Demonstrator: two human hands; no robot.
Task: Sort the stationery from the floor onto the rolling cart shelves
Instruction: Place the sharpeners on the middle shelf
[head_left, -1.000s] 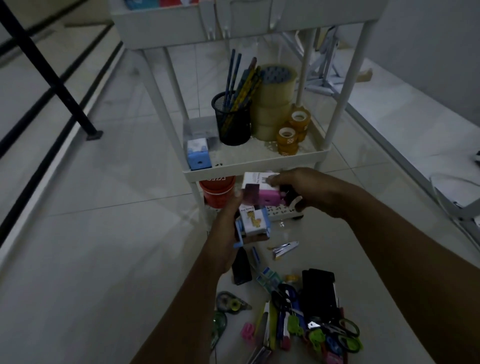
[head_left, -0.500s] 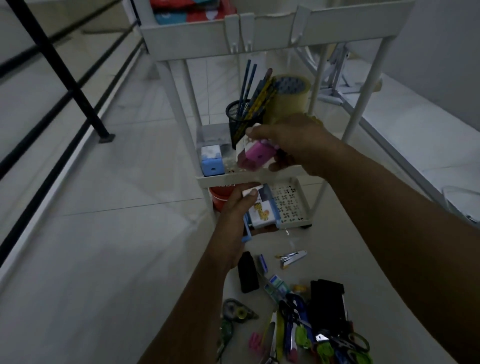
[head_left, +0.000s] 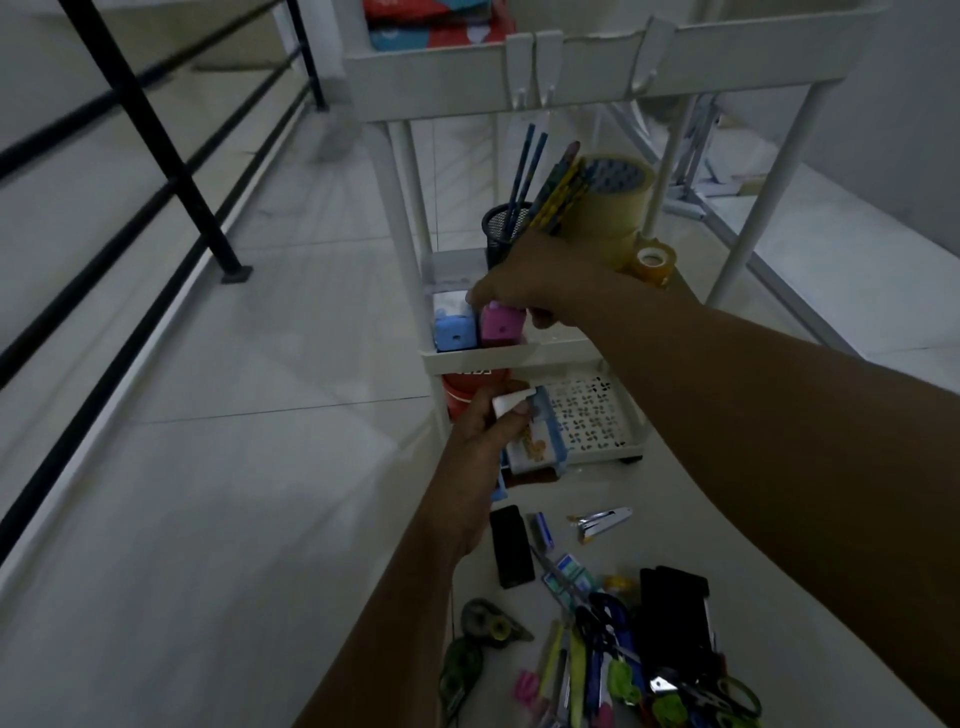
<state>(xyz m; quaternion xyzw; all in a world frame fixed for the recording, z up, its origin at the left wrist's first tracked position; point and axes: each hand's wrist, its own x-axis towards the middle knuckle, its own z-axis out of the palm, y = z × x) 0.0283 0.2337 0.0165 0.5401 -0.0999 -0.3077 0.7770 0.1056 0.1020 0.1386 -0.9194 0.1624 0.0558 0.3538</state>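
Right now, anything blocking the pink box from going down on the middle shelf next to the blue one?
Nothing visible. The right hand holds the pink box just above the middle shelf, right beside the blue box. The black mesh pencil cup stands further back, clear of that spot.

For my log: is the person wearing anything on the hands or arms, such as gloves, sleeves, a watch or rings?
Nothing is visible. The left hand and right hand are bare, with no gloves. Both forearms are uncovered as far as the frame shows, with no sleeve edge in view. No watch, bracelet or ring shows, though the dim light could hide something small.
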